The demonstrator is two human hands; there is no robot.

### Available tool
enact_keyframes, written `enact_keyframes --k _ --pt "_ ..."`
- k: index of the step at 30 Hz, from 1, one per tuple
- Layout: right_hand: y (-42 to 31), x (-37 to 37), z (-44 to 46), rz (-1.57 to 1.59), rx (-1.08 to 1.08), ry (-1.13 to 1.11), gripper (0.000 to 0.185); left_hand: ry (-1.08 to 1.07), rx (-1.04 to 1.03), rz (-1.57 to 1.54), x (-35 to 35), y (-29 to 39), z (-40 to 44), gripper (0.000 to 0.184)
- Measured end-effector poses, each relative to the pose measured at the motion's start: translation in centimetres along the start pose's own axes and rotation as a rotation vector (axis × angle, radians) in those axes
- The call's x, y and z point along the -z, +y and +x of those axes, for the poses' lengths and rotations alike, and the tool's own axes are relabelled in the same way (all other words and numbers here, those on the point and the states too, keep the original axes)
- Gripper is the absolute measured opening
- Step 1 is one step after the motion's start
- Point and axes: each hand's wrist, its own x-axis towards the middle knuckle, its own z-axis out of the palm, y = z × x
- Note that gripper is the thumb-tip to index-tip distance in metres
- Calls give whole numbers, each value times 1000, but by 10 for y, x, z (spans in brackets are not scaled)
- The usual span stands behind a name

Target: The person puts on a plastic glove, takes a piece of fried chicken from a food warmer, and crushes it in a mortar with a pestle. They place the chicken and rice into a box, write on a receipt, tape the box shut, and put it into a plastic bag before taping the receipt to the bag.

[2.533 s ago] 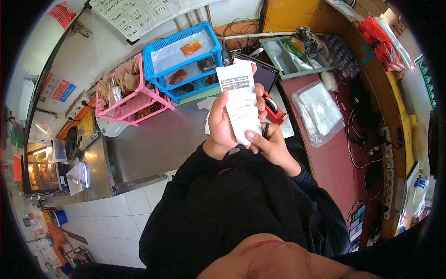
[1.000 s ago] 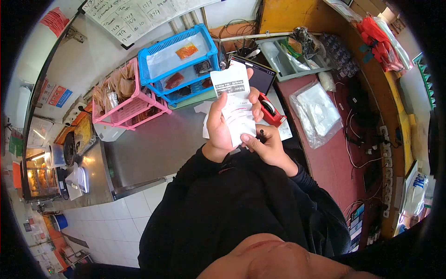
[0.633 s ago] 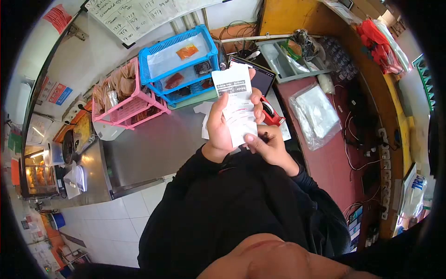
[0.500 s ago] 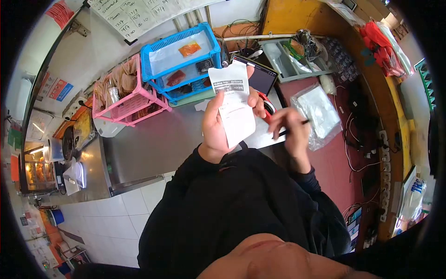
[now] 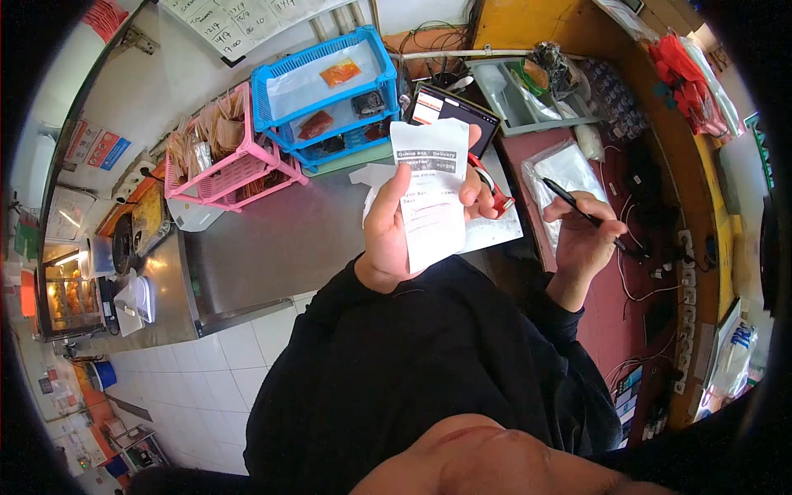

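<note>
In front of my chest, my left hand [image 5: 385, 235] grips a white printed receipt [image 5: 435, 206], thumb on its front and fingers behind it. The word "Delivery" is legible near its top, and pen lines run across the lower print. Off to the right, a black pen [image 5: 571, 200] is held between the fingers of my right hand [image 5: 584, 239], clear of the paper. Behind the receipt, a red and black object [image 5: 495, 188] is partly hidden by my left fingers. A tablet [image 5: 454, 115] with a lit screen stands just beyond.
Blue stacked baskets [image 5: 326, 95] and a pink rack [image 5: 231, 161] stand at the back of the steel counter [image 5: 272, 247]. A grey divided tray [image 5: 520, 124] and clear plastic bags [image 5: 540, 169] lie on the right. White cables trail across the reddish surface [image 5: 635, 305].
My right hand has moved right, away from the receipt, and the pen now shows clearly. The receipt has shifted slightly right and turned to face me more squarely.
</note>
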Motion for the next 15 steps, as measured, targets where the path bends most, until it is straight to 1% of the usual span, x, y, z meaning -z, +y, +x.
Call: enact_keyframes --k 2,3,4,5,6,7,9,10,11,13,15 --pt "6 11 3 -46 121 -120 29 1 10 2 -2 -1 -1 67" --pt "6 11 2 -46 120 -119 29 0 18 4 -3 -2 -1 68" --pt "6 12 2 49 84 -111 21 1 19 5 -4 -2 -1 68" --pt "6 12 2 145 49 -104 18 18 20 24 -5 -3 -2 68" --pt "6 10 4 162 80 -150 19 35 21 44 -6 -3 -2 68" --pt "3 4 1 163 79 -149 19 37 21 44 -6 -3 -2 68" --pt "-5 -12 -5 257 -24 -53 20 54 17 7 -7 -5 -2 68" --pt "-3 -13 -6 226 -14 -126 20 55 18 7 -8 -5 -2 68" --pt "-4 -17 -9 226 -15 -125 20 62 6 -4 -10 -6 -2 68" --pt "-6 -25 -15 84 -48 -179 20 70 -2 -17 -15 -7 -3 69" --pt "-4 -26 -18 70 -61 -213 19 95 -13 -67 -19 -7 -3 69"
